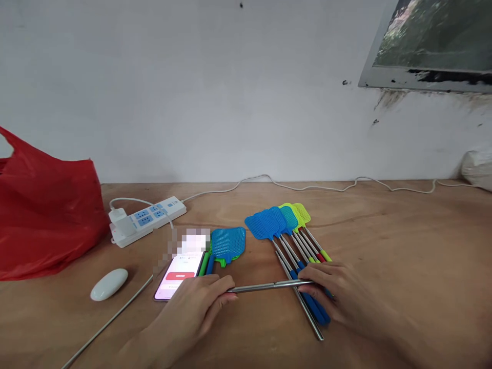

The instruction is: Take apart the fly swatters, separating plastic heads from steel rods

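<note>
Evidently both hands are engaged: the left hand [202, 301] pinches one end of a metal rod [255, 288], the right hand [333, 283] the other, thumbs against fingers. The rod spans the gap between them, over the table [253, 338], its right part crossing above the swatters [263, 226]. A joint shows near mid-length. Judged by appearance: light, stiff, smooth enough to slip, liable to bend at the joint. Recommended hold: firmly, either side of that joint. Tips concealed; condition undetermined.
</note>
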Demonstrator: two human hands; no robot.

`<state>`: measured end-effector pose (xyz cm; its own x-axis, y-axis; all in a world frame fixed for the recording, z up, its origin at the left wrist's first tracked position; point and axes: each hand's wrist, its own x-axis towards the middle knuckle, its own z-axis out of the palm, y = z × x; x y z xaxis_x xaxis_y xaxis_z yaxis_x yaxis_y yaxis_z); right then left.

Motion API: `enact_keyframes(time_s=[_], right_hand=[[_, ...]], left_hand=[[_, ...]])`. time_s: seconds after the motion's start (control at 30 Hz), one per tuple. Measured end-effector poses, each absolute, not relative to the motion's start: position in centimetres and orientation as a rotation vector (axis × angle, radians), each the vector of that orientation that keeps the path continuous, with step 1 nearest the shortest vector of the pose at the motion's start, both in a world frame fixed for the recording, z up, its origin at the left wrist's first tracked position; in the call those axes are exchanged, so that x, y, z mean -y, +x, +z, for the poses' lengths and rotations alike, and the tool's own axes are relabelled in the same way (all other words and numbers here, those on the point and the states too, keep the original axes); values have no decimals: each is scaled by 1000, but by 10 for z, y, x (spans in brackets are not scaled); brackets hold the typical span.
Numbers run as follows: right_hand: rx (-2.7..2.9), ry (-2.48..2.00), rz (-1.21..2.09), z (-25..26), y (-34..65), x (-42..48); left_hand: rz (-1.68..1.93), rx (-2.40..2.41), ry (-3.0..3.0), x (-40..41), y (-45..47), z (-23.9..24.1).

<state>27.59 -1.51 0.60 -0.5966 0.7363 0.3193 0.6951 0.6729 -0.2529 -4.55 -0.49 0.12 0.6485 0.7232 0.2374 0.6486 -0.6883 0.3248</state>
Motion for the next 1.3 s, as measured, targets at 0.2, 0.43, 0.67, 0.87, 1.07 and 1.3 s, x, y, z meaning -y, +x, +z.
enact_keyframes(time_s=[0.2, 0.43, 0.67, 0.87, 1.07, 1.3], right_hand=[[2461, -1177, 178, 1, 255, 25], [2690, -1069, 160, -1, 232, 27], [2536, -1202, 225, -3, 258, 25], [2537, -1217, 247, -7, 258, 27], [2547, -1138, 159, -6, 247, 28], [2585, -1129, 92, -2, 234, 28]], left_hand=[[471, -1112, 2564, 11, -29, -1], [579, -998, 2722, 13, -22, -5], [615, -1132, 2617, 9, -49, -9], [511, -1110, 2640, 12, -45, -5], [400, -1182, 3023, 14, -29, 2], [332, -1095, 2917, 16, -10, -5]])
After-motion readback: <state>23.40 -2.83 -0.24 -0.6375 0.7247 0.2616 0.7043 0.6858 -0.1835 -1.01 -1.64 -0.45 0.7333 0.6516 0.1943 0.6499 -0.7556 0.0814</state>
